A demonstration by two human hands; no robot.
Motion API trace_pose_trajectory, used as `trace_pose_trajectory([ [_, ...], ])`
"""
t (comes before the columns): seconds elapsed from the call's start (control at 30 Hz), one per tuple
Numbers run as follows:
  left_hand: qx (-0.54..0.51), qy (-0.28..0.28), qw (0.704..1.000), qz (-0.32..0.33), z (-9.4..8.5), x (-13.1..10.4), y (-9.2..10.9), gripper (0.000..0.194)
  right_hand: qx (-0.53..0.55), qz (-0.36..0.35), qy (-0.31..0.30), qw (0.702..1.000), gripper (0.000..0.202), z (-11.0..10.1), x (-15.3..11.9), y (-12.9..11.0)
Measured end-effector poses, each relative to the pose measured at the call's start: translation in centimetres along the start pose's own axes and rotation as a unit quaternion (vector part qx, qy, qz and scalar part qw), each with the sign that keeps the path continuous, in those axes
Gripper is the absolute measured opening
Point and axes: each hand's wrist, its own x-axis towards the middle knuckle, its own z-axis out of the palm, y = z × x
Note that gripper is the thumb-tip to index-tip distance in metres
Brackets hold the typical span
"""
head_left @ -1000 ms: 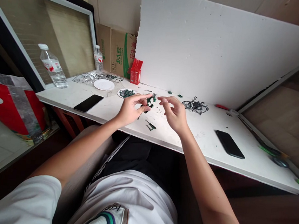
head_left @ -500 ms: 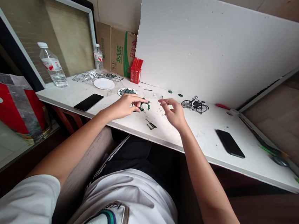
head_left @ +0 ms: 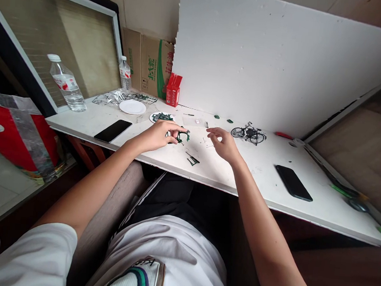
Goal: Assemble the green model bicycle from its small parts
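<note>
Between the thumb and fingers of my left hand (head_left: 162, 135) is a dark green model bicycle frame (head_left: 183, 136), partly hidden by the fingers. To its right, my right hand (head_left: 223, 144) hovers over the white table, thumb and forefinger drawn close together. Whether a tiny piece sits between them cannot be made out. Thin pins (head_left: 204, 140) lie just left of that hand, and a small clear bag (head_left: 197, 121) is behind them. Loose dark green parts (head_left: 193, 159) rest nearer the front edge. A small model bicycle (head_left: 250, 134) stands to the right of my right hand.
Behind my left hand is a plate of green parts (head_left: 162, 117), with a white plate (head_left: 132, 107) farther left. Phones lie at left (head_left: 113, 130) and right (head_left: 293, 183). A water bottle (head_left: 68, 84), a red box (head_left: 173, 90) and a white board (head_left: 269, 56) stand behind.
My right hand has shifted slightly right, and its thumb and forefinger have come closer together. The frame in my left hand has tilted a little; that hand has barely moved.
</note>
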Motion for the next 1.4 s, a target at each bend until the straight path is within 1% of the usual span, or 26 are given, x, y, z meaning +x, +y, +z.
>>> trace_pose_trajectory([
  [0.13, -0.016, 0.004, 1.0, -0.004, 0.0, 0.0, -0.2, 0.038, -0.082, 0.015, -0.013, 0.996, 0.032, -0.6, 0.2, 2.3],
  [0.2, -0.019, 0.011, 1.0, -0.005, 0.0, 0.0, -0.2, 0.038, -0.113, 0.032, -0.033, 0.993, 0.033, -0.7, 0.2, 3.5],
  [0.27, -0.019, 0.018, 1.0, -0.007, 0.0, 0.0, -0.2, 0.038, -0.12, 0.047, -0.043, 0.991, 0.032, -0.7, 0.3, 4.2],
  [0.33, -0.028, 0.023, 0.999, -0.014, -0.1, 0.0, 0.0, 0.039, -0.105, 0.042, -0.042, 0.993, 0.03, -0.5, 0.3, 4.2],
  [0.43, -0.062, 0.024, 0.997, -0.032, 0.0, 0.0, 0.3, 0.041, -0.035, 0.003, -0.046, 0.998, 0.028, -0.1, 0.3, 2.9],
  [0.53, -0.094, 0.027, 0.995, -0.035, 0.1, 0.1, 0.5, 0.044, 0.046, -0.027, -0.072, 0.996, 0.031, 0.2, 0.0, 0.4],
  [0.63, -0.128, 0.041, 0.99, -0.035, 0.2, 0.3, 0.7, 0.048, 0.079, -0.051, -0.085, 0.992, 0.033, 0.5, -0.7, -2.4],
  [0.73, -0.156, 0.066, 0.983, -0.064, 0.3, 0.5, 1.1, 0.055, 0.105, -0.058, -0.068, 0.99, 0.035, 0.9, -1.5, -4.6],
  [0.83, -0.163, 0.088, 0.977, -0.107, 0.4, 0.6, 1.2, 0.058, 0.118, -0.057, -0.065, 0.989, 0.037, 1.6, -2.1, -5.9],
  [0.93, -0.144, 0.088, 0.975, -0.142, 0.6, 0.5, 0.9, 0.06, 0.114, -0.056, -0.077, 0.989, 0.035, 2.8, -2.3, -6.1],
  [1.0, -0.126, 0.082, 0.976, -0.157, 0.9, 0.5, 0.4, 0.058, 0.127, -0.036, -0.082, 0.988, 0.034, 3.8, -2.3, -5.8],
  [1.07, -0.105, 0.082, 0.977, -0.167, 1.3, 0.5, -0.2, 0.055, 0.176, 0.018, -0.097, 0.979, 0.034, 4.9, -2.2, -5.1],
  [1.17, -0.087, 0.092, 0.976, -0.176, 1.8, 0.6, -0.7, 0.05, 0.275, 0.13, -0.14, 0.942, 0.036, 6.3, -2.1, -4.0],
  [1.2, -0.086, 0.095, 0.975, -0.179, 2.0, 0.6, -0.8, 0.05, 0.294, 0.152, -0.154, 0.931, 0.038, 6.6, -2.1, -3.8],
  [1.27, -0.088, 0.101, 0.973, -0.186, 2.3, 0.6, -0.8, 0.05, 0.311, 0.165, -0.169, 0.921, 0.04, 7.1, -2.2, -3.7],
  [1.33, -0.091, 0.106, 0.971, -0.193, 2.5, 0.6, -0.5, 0.051, 0.313, 0.156, -0.171, 0.921, 0.04, 7.3, -2.4, -3.9],
  [1.4, -0.096, 0.111, 0.969, -0.199, 2.7, 0.6, -0.1, 0.051, 0.31, 0.148, -0.159, 0.926, 0.039, 7.5, -2.6, -4.4],
])
